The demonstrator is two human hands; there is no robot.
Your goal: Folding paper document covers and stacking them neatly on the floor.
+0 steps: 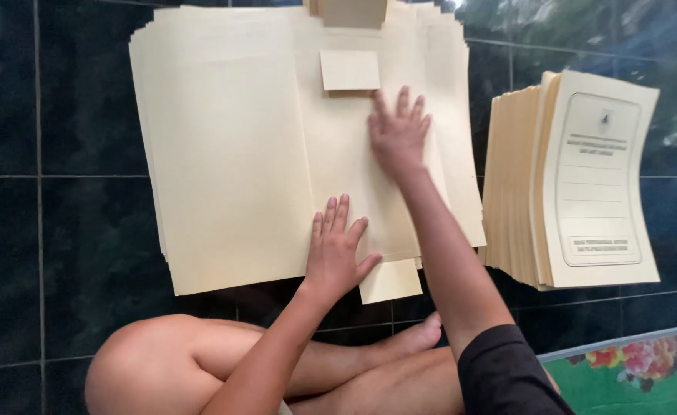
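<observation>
Carrier: dark tiled floor [85, 230], where the person sits cross-legged with the paper in front of the knees.
Thing in hand: a cream folder sheet [338, 154] lying open and flat on top of a big stack of the same sheets [215, 154]; its long axis runs from the near edge of the stack to the far edge.
Flaps: one small flap [350, 71] is folded over at the far edge, another flap [390, 281] sticks out past the near edge, toward the knees.
Left hand [337, 250]: flat, fingers spread, palm pressing the sheet near its near edge; the grip is apart, clamped on nothing.
Right hand [398, 134]: flat, fingers spread, pressing farther up the same sheet; fingertips just below the far flap, so this hand is the nearer one to it.
Key relation: both hands lie along the same fold line, left near, right far.
Beside: a pile of finished printed folders [577, 184] by the right edge of the stack, apart from both hands.
Corner: a flowered mat [638, 369] at the near right.
</observation>
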